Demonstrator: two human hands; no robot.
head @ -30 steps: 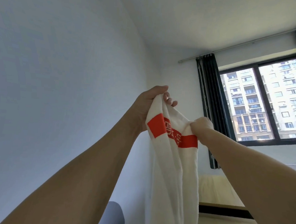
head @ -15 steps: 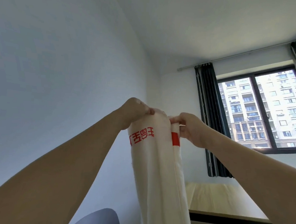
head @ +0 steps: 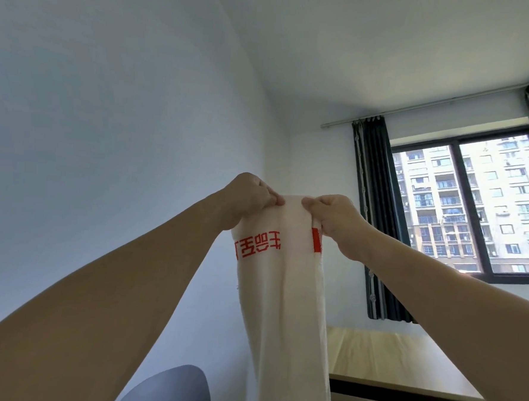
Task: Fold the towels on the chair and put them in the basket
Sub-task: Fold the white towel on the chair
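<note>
A white towel [head: 285, 300] with red printed characters and a red band hangs straight down in front of me, held up at arm's length. My left hand [head: 248, 199] pinches its top left corner. My right hand [head: 333, 218] pinches the top right corner, a short gap from the left one. The towel's lower end runs out of the frame at the bottom. The blue-grey chair back [head: 168, 389] shows at the bottom, left of the towel. No basket is in view.
A white wall fills the left side. A window [head: 473, 207] with dark curtains [head: 370, 219] is at the right. Below it lies a light wooden platform [head: 386, 359] with a dark edge.
My hands have come level and close together at the towel's top edge, and the towel has turned so the red characters face me. The view has tilted a little lower.
</note>
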